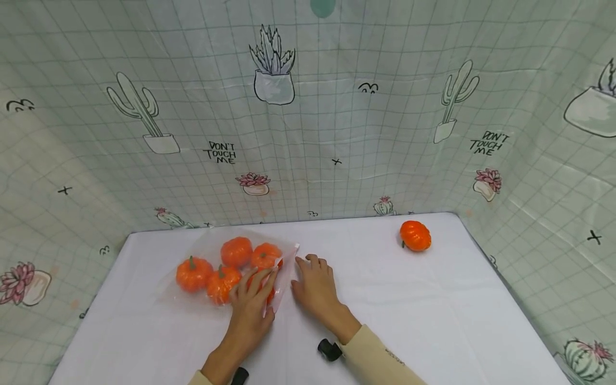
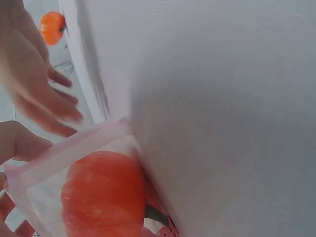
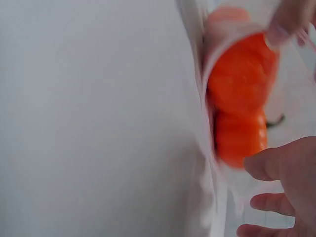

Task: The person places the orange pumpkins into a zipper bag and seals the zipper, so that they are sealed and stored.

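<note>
A clear zip bag [image 1: 166,289] with a pinkish mouth edge lies on the left of the table, several small orange pumpkins [image 1: 194,274] inside it. My left hand [image 1: 250,310] lies over the bag's right end and holds its mouth edge; the thumb and fingers show on either side of the film in the left wrist view. Beside that mouth is my right hand [image 1: 317,286], fingers spread and nothing in them. In the right wrist view, a pumpkin [image 3: 242,74] shows through the raised mouth. One loose pumpkin [image 1: 415,236] sits at the back right.
The table [image 1: 385,299] has a white cover. Behind it and on both sides hangs a gridded cloth [image 1: 308,123] printed with cacti and potted plants. A black wrist mount [image 1: 329,350] is by the right sleeve.
</note>
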The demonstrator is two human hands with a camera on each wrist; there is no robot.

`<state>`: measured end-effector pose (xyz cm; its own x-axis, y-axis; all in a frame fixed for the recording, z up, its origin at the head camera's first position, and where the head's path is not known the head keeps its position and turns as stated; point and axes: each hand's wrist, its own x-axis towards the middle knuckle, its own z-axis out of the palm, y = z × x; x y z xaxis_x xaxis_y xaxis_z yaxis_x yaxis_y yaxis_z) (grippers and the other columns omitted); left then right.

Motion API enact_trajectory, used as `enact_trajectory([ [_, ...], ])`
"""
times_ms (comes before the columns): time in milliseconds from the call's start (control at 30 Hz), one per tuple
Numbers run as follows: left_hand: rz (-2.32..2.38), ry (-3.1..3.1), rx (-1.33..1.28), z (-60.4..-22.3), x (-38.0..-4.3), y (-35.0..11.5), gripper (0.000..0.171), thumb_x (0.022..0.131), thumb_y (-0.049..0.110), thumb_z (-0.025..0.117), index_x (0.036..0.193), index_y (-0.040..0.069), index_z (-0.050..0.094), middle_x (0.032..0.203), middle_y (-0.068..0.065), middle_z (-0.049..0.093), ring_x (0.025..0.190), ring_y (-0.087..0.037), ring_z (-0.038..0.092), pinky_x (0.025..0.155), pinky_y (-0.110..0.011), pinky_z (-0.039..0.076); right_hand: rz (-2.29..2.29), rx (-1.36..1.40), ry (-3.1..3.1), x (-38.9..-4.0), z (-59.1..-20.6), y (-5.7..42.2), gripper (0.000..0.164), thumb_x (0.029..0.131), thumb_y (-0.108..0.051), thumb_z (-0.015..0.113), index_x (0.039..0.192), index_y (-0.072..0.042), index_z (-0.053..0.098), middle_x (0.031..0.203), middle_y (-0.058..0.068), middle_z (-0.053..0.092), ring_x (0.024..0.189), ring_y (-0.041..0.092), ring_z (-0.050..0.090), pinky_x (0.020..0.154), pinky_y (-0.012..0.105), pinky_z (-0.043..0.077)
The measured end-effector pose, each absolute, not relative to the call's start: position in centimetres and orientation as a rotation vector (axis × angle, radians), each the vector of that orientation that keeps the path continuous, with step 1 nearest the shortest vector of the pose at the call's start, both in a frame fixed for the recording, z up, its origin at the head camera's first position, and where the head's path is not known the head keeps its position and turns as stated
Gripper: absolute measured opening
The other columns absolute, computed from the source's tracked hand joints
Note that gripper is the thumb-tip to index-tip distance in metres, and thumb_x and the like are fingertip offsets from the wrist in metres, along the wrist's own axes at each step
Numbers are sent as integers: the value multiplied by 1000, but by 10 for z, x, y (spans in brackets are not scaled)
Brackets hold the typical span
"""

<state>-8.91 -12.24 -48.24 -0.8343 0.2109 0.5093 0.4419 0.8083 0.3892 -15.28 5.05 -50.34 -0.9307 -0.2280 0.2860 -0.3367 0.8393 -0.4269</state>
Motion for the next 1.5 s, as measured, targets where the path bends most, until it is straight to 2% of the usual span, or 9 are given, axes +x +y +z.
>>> enact_trajectory([
  [300, -697, -2570, -480, -480, -89, -126, 83, 65, -15, 88, 143, 2, 64, 141, -10, 59, 138, -40, 41, 99, -61, 35, 774, 270, -2673, -165, -490, 119, 46, 90, -14, 81, 132, 0, 68, 130, 24, 62, 118, 46, 58, 95, 61, 48],
  [533, -699, -2560, -488, -478, -89, -126, 83, 66, -15, 89, 143, 2, 65, 141, -9, 59, 138, -40, 42, 99, -62, 35, 812, 124, -2631, -180, -474, 177, 49, 92, -10, 77, 137, 3, 64, 136, 28, 57, 121, 50, 53, 104, 62, 42],
  [700, -698, -2550, -495, -478, -90, -126, 84, 65, -14, 90, 143, 3, 64, 142, -10, 59, 138, -41, 41, 99, -61, 35, 793, 86, -2505, -188, -472, 212, 51, 87, -3, 78, 135, 7, 62, 135, 34, 55, 119, 55, 51, 103, 65, 39],
  [833, -680, -2552, -492, -479, -90, -126, 85, 64, -12, 92, 143, 3, 65, 142, -10, 59, 137, -41, 41, 99, -61, 36, 781, 55, -2453, -192, -474, 235, 53, 85, -2, 80, 133, 9, 62, 137, 36, 51, 125, 58, 45, 105, 67, 35],
  [1133, -664, -2600, -469, -479, -88, -125, 84, 66, -10, 93, 144, 5, 65, 142, -9, 58, 138, -41, 42, 101, -64, 37, 794, -154, -2600, -198, -480, 269, 69, 89, -11, 81, 146, 9, 47, 151, 39, 36, 139, 59, 33, 114, 71, 25],
  [1500, -677, -2579, -482, -484, -87, -125, 83, 65, -10, 93, 142, 3, 65, 142, -10, 58, 137, -40, 41, 100, -62, 36, 787, -193, -2697, -202, -493, 284, 74, 92, -19, 79, 150, 9, 41, 144, 42, 41, 130, 62, 39, 109, 73, 29],
])
